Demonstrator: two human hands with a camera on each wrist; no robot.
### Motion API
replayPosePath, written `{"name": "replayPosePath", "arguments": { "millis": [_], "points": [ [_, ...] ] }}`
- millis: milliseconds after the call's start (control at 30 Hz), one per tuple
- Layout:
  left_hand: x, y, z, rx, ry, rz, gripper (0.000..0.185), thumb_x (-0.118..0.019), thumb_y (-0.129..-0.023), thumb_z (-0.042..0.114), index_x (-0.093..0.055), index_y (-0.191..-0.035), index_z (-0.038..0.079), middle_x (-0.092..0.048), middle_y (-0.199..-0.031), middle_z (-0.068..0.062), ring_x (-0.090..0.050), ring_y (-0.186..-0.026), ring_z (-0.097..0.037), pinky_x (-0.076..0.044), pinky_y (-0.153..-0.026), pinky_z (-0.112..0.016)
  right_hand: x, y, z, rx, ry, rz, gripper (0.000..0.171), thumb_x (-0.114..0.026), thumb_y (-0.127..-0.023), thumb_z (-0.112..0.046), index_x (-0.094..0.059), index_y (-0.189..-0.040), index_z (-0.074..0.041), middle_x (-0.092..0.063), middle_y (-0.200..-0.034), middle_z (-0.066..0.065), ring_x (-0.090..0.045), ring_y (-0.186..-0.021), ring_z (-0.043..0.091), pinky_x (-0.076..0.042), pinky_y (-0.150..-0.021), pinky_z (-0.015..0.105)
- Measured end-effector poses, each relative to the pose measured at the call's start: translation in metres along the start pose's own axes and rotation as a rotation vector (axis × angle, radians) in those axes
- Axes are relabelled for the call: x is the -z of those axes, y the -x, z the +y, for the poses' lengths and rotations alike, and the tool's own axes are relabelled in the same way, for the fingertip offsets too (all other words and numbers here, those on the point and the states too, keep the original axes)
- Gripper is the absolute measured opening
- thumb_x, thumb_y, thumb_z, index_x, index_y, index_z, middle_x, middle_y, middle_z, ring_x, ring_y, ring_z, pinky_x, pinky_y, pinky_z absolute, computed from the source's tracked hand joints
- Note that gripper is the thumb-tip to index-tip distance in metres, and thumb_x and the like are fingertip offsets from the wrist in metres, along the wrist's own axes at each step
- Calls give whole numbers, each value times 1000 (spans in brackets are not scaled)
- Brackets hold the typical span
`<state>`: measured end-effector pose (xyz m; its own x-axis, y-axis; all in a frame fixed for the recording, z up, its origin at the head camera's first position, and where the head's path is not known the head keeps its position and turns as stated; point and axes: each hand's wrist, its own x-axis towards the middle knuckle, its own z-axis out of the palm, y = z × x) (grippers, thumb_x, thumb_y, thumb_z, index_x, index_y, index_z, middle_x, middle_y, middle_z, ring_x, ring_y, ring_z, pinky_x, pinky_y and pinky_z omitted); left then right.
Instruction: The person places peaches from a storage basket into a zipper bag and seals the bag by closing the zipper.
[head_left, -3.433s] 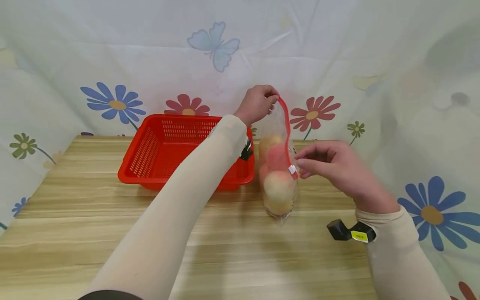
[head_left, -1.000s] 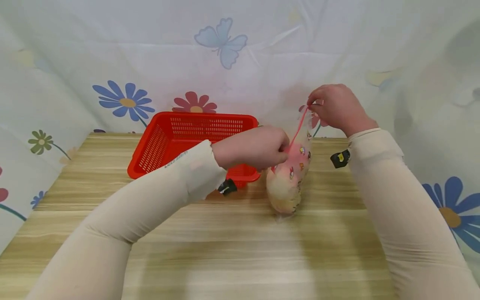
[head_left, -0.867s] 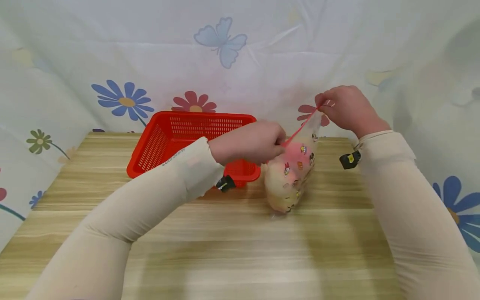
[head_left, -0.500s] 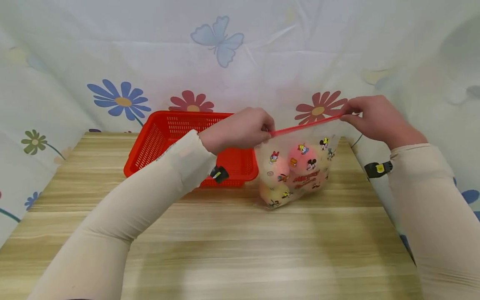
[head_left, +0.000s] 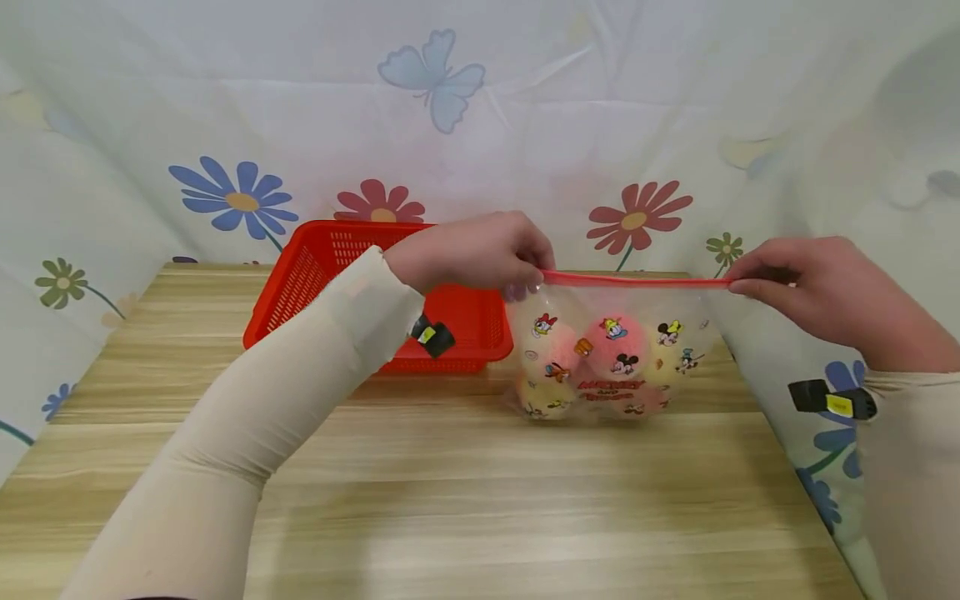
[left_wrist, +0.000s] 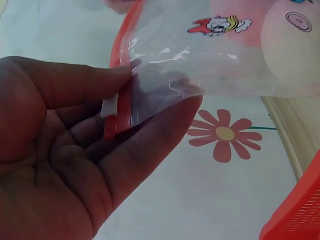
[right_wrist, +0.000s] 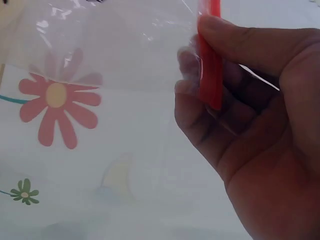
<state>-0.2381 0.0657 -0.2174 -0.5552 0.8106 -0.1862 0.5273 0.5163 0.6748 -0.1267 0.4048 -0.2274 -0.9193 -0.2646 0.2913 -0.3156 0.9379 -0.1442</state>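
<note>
A clear zip bag [head_left: 600, 392] printed with cartoon figures stands on the table, several round pink and pale yellow fruits [head_left: 618, 346] inside it. Its red zip strip [head_left: 637, 282] is stretched straight across the top. My left hand [head_left: 480, 254] pinches the strip's left end between thumb and fingers. In the left wrist view a white slider [left_wrist: 110, 106] sits on the strip right beside that thumb. At the other end, my right hand [head_left: 817, 287] pinches the strip's right corner; the right wrist view shows the thumb [right_wrist: 240, 40] pressed on the red strip.
A red plastic basket [head_left: 285, 321] with slotted walls stands left of the bag, partly behind my left forearm. Wood-grain table [head_left: 450, 500] spreads in front of both. A flower-printed cloth [head_left: 525, 125] hangs behind and at the sides.
The bag, earlier seen edge-on, has turned to face me and spread wide. My right hand has moved right and down with its corner; the left hand has shifted slightly left.
</note>
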Motion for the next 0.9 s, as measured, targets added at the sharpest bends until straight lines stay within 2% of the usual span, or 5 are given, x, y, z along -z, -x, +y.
{"name": "replayPosePath", "arguments": {
  "millis": [133,267,433,667,900],
  "points": [
    [6,-6,-5,-29,39,-19,8,-64,-92,16,-71,-96,17,-69,-90,-4,-65,-79,-23,-59,-74,-31,6,10,2,7,1,-1,18,-75,-80,-4,-74,-95,-15,-70,-84,-1,-49,-65,-1,-40,-56,11],
    [7,-24,-16,-22,57,-14,11,-66,-90,20,-71,-100,18,-70,-94,-2,-66,-84,-24,-59,-76,-30,2,3,13,-77,-50,-97,15,-71,-86,-10,-74,-100,-13,-71,-93,5,-51,-69,5,-45,-58,15],
    [4,-56,-35,57,86,11,17,-66,-91,19,-70,-106,14,-69,-98,-5,-66,-87,-24,-59,-77,-31,-15,-18,29,-178,-99,-231,17,-64,-93,-19,-72,-106,-12,-70,-100,9,-57,-81,19,-48,-64,26],
    [10,-89,-54,165,62,57,23,-62,-93,18,-68,-113,10,-67,-104,-7,-64,-86,-24,-59,-76,-29,-39,-56,50,-147,-62,-240,19,-64,-92,-18,-73,-106,-9,-70,-109,16,-62,-94,27,-50,-76,40],
    [9,-117,-70,226,-19,110,26,-58,-94,16,-67,-117,8,-65,-109,-7,-62,-88,-22,-58,-77,-27,-63,-85,64,-257,-113,-291,28,-59,-95,-22,-68,-115,-4,-67,-113,21,-57,-100,33,-49,-84,52]
  ]
}}
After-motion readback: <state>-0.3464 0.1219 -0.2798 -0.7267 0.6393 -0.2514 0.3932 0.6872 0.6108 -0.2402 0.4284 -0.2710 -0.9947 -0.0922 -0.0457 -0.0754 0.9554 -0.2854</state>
